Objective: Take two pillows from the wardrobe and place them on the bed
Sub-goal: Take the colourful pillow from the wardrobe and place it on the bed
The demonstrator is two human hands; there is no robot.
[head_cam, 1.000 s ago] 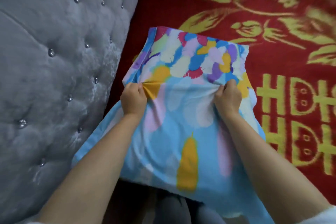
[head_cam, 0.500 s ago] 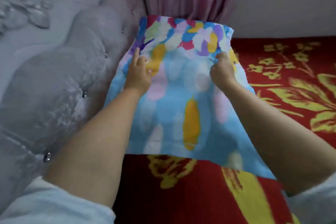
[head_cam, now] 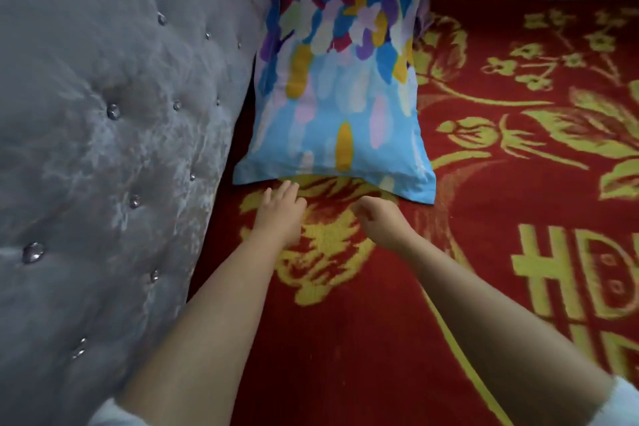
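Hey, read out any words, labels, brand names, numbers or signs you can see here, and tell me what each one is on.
"囍" (double happiness sign), woven in yellow, cut off by the frame edge: on the red bedspread, at the right.
Pillow: only coloured feather shapes, no text.
Grey headboard: studs only, no text.
No brand, label or number is visible anywhere.

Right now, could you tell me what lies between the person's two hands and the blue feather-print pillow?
In the head view, only a bare strip of red-and-gold blanket separates the left hand and right hand from the blue feather-print pillow.
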